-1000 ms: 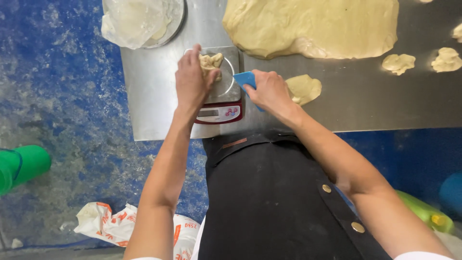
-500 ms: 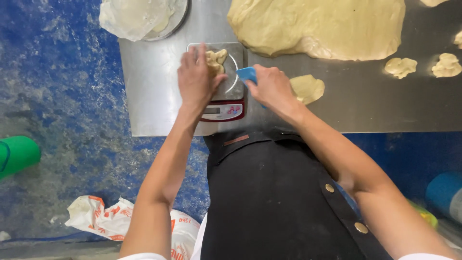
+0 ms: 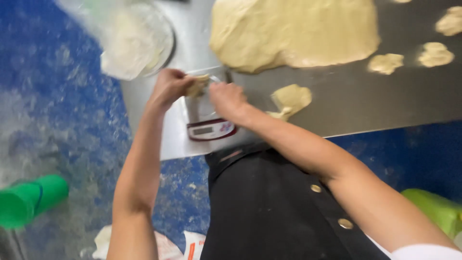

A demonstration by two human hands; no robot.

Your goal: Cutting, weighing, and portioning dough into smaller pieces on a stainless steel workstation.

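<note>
Dough piece (image 3: 198, 85) above steel table (image 3: 365, 96)

My left hand (image 3: 169, 86) and right hand (image 3: 226, 98) cover most of the small dough piece (image 3: 198, 85), so I cannot tell how either grip closes on it. They also hide much of the scale (image 3: 211, 129); its display is too blurred to tell. The big dough sheet (image 3: 293, 31) and the bowl (image 3: 137, 41) run off the top edge, the bowl smeared by motion.
</note>
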